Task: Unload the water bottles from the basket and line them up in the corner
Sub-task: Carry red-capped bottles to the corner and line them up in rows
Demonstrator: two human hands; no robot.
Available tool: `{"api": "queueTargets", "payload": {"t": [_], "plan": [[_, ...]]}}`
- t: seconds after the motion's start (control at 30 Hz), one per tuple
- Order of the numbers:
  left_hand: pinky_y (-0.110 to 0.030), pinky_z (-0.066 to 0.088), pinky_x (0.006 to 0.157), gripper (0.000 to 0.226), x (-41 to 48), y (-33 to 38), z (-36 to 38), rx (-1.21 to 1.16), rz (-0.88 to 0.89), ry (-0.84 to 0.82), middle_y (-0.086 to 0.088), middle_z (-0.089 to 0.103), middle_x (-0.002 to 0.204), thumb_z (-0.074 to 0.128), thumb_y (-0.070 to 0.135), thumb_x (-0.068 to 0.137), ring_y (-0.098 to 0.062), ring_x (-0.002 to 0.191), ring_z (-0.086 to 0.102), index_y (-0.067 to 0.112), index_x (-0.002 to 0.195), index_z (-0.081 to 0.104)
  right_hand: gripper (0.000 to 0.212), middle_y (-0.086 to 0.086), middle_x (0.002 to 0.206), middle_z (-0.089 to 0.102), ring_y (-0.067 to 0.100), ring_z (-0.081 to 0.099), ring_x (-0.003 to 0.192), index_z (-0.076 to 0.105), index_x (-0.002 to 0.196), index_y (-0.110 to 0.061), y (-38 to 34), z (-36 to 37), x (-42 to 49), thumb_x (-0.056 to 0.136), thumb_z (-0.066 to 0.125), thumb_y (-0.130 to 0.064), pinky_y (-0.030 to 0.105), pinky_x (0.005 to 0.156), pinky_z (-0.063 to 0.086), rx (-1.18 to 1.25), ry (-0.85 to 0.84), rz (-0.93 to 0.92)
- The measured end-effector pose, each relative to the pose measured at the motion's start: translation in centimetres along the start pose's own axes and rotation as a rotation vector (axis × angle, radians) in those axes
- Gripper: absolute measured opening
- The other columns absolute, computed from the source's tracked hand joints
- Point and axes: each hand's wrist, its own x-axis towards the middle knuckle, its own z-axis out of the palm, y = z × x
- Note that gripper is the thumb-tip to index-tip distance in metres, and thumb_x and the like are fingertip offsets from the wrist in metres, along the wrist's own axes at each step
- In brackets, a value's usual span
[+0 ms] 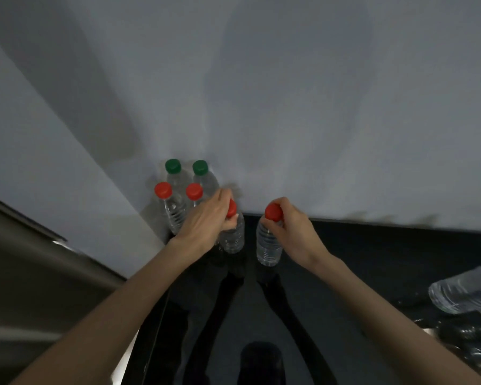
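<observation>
Gripping red-capped bottles by the neck, the left hand (208, 218) is holding one bottle (232, 234) beside the corner group (178, 187), the right hand (292, 229) another bottle (268, 243); no label writing is showing.

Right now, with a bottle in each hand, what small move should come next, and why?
Probably set the left hand's bottle down beside the two red-capped bottles already standing in the corner. It hangs closest to that row, held by the neck. The right hand's bottle sits further out and could follow after.
</observation>
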Motion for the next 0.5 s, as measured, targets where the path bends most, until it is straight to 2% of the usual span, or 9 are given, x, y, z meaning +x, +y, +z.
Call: {"api": "queueTargets", "payload": {"t": [0.1, 0.23, 0.4, 0.5], "plan": [[-0.037, 0.048, 0.064, 0.023, 1.3, -0.2, -0.2, 0.048, -0.006, -0.018, -0.003, 0.047, 0.095, 0.053, 0.028, 0.094, -0.019, 0.075, 0.053, 0.011, 0.104, 0.041, 0.025, 0.005, 0.104, 0.057, 0.017, 0.055, 0.090, 0.049, 0.113, -0.014, -0.1, 0.6, 1.2, 0.092, 0.058, -0.024, 0.027, 0.078, 0.044, 0.014, 0.004, -0.022], [-0.038, 0.051, 0.069, 0.025, 1.9, -0.8, -0.3, 0.018, -0.034, 0.001, -0.003, 0.047, 0.099, 0.051, 0.028, 0.096, -0.018, 0.076, 0.054, 0.010, 0.111, 0.042, 0.023, 0.007, 0.105, 0.057, 0.017, 0.054, 0.089, 0.050, 0.111, -0.013, -0.3, 2.1, 2.5, 0.092, 0.059, -0.021, 0.026, 0.077, 0.044, 0.015, -0.001, -0.095], [-0.038, 0.051, 0.071, 0.030, 1.7, -2.0, 0.1, 0.027, 0.030, 0.004, -0.005, 0.048, 0.108, 0.049, 0.034, 0.095, -0.019, 0.080, 0.057, 0.012, 0.114, 0.043, 0.026, 0.004, 0.107, 0.055, 0.011, 0.051, 0.089, 0.048, 0.116, -0.013, 0.4, 2.6, 3.4, 0.093, 0.057, -0.021, 0.009, 0.071, 0.037, 0.015, 0.043, -0.115], [-0.036, 0.052, 0.071, 0.040, 1.4, -2.4, 0.2, 0.031, 0.040, 0.034, -0.004, 0.045, 0.115, 0.057, 0.034, 0.091, -0.020, 0.087, 0.058, 0.014, 0.122, 0.043, 0.026, 0.006, 0.106, 0.057, 0.014, 0.053, 0.089, 0.049, 0.114, -0.014, 0.4, 2.5, 4.1, 0.092, 0.059, -0.022, 0.016, 0.075, 0.040, 0.028, 0.005, -0.093]]}}
